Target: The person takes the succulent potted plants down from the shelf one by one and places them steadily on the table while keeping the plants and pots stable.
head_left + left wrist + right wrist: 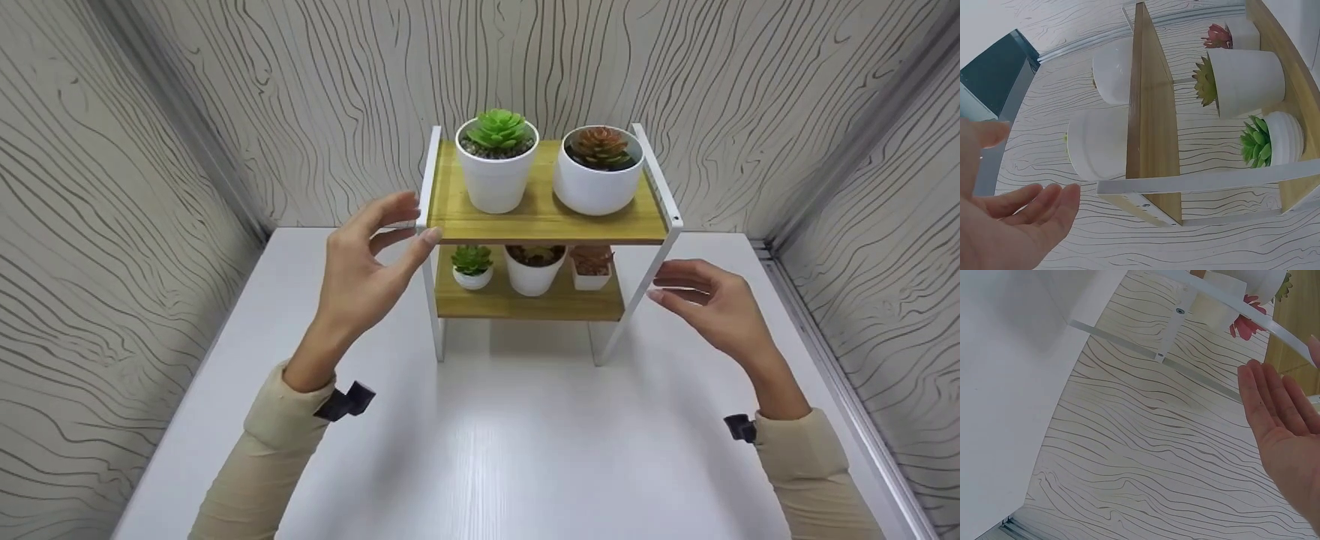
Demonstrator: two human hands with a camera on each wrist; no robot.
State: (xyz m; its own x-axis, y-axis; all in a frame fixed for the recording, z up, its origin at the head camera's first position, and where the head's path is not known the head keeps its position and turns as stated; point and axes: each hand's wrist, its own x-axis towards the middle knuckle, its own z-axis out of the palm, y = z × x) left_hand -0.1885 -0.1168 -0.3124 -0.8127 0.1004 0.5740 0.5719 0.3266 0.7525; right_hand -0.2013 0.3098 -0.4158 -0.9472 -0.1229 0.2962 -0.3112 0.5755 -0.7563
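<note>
1. Two-tier stand (540, 229), standing on the white desk (472, 450); clock positions are read about its centre in the head view.
2. Left hand (361, 277), at 9 o'clock: open, thumb and fingers spread apart beside the stand's near upper corner. The left wrist view shows the fingers clear of the frame.
3. Right hand (721, 309), between 3 and 4 o'clock: open, fingers extended close to the stand's leg; whether they touch it cannot be told.
4. Upper tier (543, 186): white pot with a green succulent (497, 172) at 11 o'clock; rounded white pot with a reddish-brown succulent (597, 180) at 1 o'clock.
5. Lower tier (517, 307): small pot with a green plant (472, 270) between 8 and 9 o'clock, larger white pot (532, 274) near 7, squarish pot with a reddish plant (592, 276) between 4 and 5.
6. Patterned wall (360, 82), behind the stand, toward 12 o'clock.
</note>
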